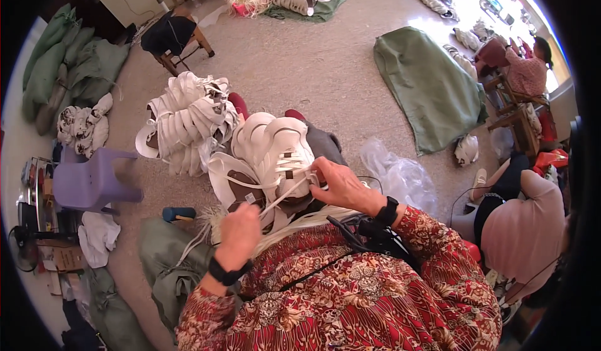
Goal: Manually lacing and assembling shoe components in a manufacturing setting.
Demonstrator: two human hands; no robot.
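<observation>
Nearest, the left hand (240, 235) has its grip closed on the free run of a white lace (285, 196), though blur hides the exact pinch; the right hand (343, 185) sets thumb and forefinger, slightly parted, at the shoe's right edge, and whether they pinch the lace I cannot tell. The shoe (287, 137) sits over the lap (324, 143), toe seemingly pointing away, beside other pale shoes. It should be light, its sole springy and upper soft enough to give, hardly fragile; best held by the side or heel. The lace looks limp and easily twisted, so take it near its end. Just beyond, more shoes (194, 119) are stacked on the speckled floor (294, 56), hard and fairly smooth. A purple stool (94, 179) stands left; a clear bag (400, 175) and a seated co-worker (526, 219) are right. Farther off lie a green sack (429, 91), a wooden stool (188, 47) stands draped in dark cloth, and another person (526, 72) sits near the bright doorway.
</observation>
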